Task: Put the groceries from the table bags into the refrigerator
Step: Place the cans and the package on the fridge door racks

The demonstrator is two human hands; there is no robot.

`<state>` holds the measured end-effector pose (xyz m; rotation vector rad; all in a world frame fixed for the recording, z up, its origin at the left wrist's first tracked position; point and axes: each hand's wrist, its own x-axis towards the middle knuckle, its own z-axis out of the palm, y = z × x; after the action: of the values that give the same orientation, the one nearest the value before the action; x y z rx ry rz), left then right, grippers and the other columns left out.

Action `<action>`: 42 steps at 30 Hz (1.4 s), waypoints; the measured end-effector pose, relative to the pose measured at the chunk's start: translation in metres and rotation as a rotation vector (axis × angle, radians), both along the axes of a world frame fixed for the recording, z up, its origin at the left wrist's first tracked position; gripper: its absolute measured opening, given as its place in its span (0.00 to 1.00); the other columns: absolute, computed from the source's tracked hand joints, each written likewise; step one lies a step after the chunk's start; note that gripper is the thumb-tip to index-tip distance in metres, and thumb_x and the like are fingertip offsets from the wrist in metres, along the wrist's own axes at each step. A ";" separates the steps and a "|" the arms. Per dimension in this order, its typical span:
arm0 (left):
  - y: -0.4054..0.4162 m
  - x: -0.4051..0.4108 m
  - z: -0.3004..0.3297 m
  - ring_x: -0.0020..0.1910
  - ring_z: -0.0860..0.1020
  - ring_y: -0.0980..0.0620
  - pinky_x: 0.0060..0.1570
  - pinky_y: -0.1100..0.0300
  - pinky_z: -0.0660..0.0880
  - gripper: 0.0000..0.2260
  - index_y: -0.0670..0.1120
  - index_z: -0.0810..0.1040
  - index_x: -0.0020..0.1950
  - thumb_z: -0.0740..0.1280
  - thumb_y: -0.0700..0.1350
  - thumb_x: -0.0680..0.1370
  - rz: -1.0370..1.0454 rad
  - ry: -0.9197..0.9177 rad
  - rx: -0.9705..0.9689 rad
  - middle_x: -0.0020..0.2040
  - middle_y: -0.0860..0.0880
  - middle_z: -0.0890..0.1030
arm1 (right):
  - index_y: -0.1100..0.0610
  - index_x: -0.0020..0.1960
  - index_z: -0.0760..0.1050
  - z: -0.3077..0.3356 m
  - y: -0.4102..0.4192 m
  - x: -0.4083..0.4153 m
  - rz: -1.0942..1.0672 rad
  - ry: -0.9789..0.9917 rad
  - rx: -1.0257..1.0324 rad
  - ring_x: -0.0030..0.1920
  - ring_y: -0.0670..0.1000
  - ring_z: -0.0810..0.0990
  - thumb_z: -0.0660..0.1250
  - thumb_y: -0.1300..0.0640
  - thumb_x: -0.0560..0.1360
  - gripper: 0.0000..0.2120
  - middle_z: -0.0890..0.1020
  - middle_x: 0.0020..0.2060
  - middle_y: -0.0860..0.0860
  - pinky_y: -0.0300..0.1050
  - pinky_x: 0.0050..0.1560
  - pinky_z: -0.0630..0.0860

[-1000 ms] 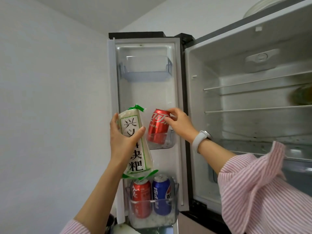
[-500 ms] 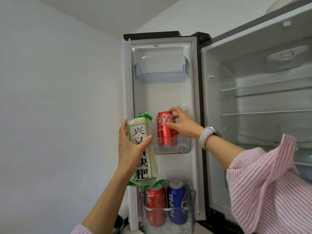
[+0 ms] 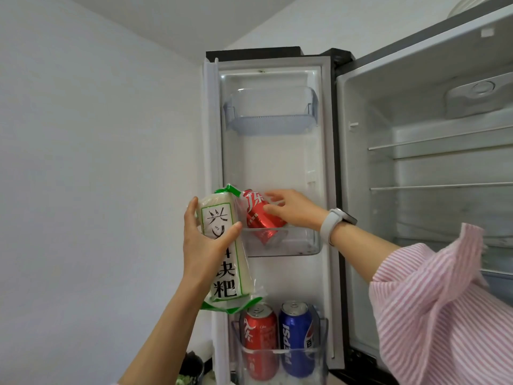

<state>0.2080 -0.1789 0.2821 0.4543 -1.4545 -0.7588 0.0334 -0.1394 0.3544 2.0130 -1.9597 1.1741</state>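
White wall is flanking the open refrigerator door (image 3: 273, 168); left hand (image 3: 204, 243) is gripping a packaged rice cake (image 3: 222, 245), right hand (image 3: 291, 211) is grasping a tilted red can (image 3: 259, 218) in the middle door bin (image 3: 299, 243).

White wall (image 3: 97, 162) left; white ceiling (image 3: 208, 18) above; dark object (image 3: 191, 368) low by door
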 end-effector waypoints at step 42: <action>0.110 -0.502 0.059 0.64 0.69 0.45 0.61 0.50 0.65 0.17 0.49 0.71 0.66 0.59 0.52 0.78 -0.058 -0.461 -0.715 0.64 0.47 0.73 | 0.57 0.57 0.69 0.026 0.251 -0.367 -1.006 -0.220 -0.581 0.47 0.56 0.80 0.67 0.50 0.72 0.18 0.79 0.51 0.55 0.53 0.44 0.79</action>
<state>-0.2943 -0.0693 0.3410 0.0266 -2.0512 -0.1345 -0.3340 0.1116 0.3808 0.4964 -1.9455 1.4116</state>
